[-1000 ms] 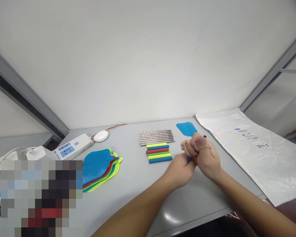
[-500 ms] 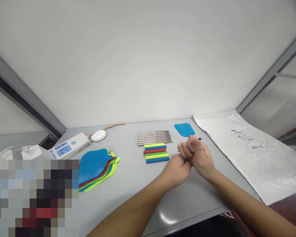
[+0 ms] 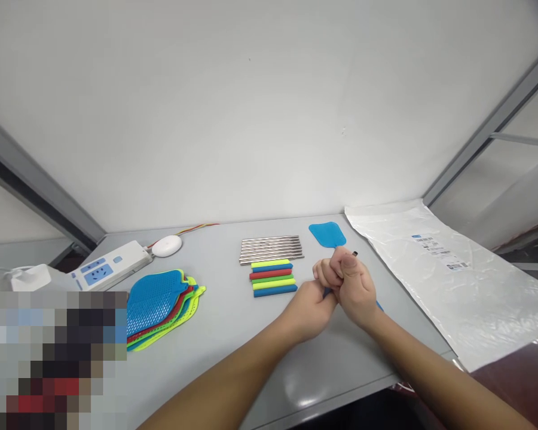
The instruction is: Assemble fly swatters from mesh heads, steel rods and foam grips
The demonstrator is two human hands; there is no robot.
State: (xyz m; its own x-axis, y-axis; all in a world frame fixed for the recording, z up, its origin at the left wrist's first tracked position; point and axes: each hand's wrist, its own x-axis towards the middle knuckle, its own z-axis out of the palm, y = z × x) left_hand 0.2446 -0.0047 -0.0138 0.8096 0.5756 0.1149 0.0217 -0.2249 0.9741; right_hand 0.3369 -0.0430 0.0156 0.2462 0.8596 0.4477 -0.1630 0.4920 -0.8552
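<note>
My left hand [image 3: 311, 310] is closed, with a bit of a blue handle [image 3: 326, 291] showing between it and my right hand. My right hand [image 3: 352, 283] is a fist pressed against the left, and a small dark tip [image 3: 355, 254] pokes out above it; the rest of that piece is hidden. Just behind the hands lies a blue fly swatter head [image 3: 327, 233]. Some blue [image 3: 379, 306] shows past my right wrist. Left of the hands are several coloured handles [image 3: 272, 279] in a row, with several metal rods [image 3: 271, 248] behind them.
A stack of coloured fly swatter heads [image 3: 156, 301] lies on the left of the grey table [image 3: 233, 334]. Behind it are a power strip [image 3: 112, 263] and a round white device [image 3: 167, 245]. A large white plastic mailer [image 3: 412, 280] covers the right side, by a metal frame [image 3: 470, 143].
The view has turned slightly right, so everything sits a little farther left. My hands stay pressed together in much the same grip; some blue now shows past my right wrist.
</note>
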